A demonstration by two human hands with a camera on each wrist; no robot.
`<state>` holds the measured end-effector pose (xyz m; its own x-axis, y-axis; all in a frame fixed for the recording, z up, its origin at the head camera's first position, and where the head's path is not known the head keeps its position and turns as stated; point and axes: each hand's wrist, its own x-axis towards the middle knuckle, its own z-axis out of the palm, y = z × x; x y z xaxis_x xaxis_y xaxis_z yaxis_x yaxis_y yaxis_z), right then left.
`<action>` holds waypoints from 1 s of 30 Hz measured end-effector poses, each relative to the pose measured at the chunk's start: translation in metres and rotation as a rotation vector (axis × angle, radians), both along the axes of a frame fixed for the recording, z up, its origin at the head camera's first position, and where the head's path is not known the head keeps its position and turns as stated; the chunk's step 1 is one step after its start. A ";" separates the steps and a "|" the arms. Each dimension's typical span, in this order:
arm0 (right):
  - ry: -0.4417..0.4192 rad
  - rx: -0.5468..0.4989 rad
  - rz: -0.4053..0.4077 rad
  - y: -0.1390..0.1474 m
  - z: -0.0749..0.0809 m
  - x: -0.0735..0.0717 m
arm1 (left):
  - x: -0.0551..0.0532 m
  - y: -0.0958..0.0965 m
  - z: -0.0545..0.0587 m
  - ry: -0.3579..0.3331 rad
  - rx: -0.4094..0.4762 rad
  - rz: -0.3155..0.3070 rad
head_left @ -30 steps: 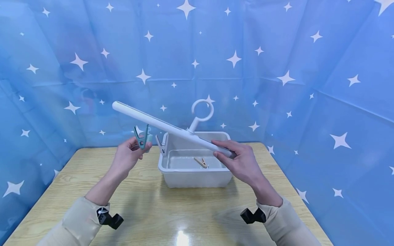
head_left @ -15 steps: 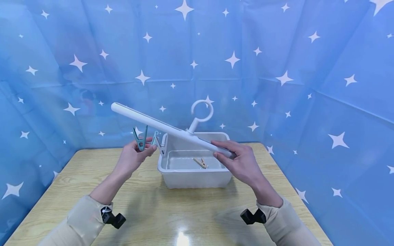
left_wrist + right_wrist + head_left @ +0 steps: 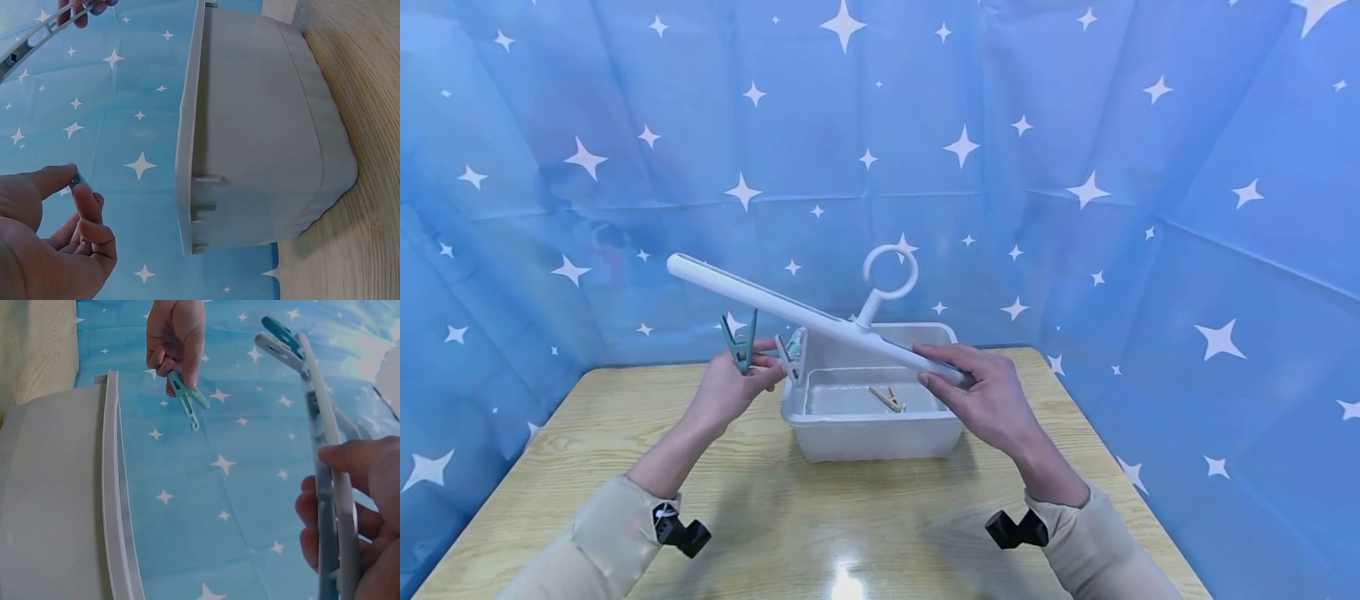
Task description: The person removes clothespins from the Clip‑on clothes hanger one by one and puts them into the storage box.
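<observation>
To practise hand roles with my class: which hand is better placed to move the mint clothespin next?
Probably the left hand: it pinches the mint clothespin, while the right hand is occupied gripping the white hanger near one end.

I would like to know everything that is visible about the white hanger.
The white hanger is a long, smooth bar, apparently plastic, with a rounded upper end and a lengthwise groove. A short neck at its middle carries a ring-shaped hook with a gap. It slants above the pale basin, higher toward the person's left. The right hand grips its lower end. A teal clip and a grey clip are attached toward its upper end.
</observation>
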<state>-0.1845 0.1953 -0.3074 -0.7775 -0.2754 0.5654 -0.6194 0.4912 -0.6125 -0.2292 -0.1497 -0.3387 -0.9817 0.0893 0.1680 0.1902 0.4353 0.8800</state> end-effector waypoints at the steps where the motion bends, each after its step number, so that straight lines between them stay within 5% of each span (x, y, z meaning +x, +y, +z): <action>1: 0.001 -0.001 0.001 0.000 0.000 0.000 | -0.001 0.001 -0.001 0.000 0.007 -0.003; 19: -0.010 0.001 -0.002 0.001 0.000 0.003 | -0.005 0.005 -0.010 -0.017 0.009 -0.033; 30: -0.003 0.014 -0.018 0.003 0.000 0.003 | -0.009 0.012 -0.015 0.059 -0.012 -0.043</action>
<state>-0.1810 0.1981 -0.3071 -0.7838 -0.2694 0.5595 -0.6089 0.5104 -0.6073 -0.2387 -0.1374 -0.3538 -0.9654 0.1337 0.2237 0.2600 0.4357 0.8617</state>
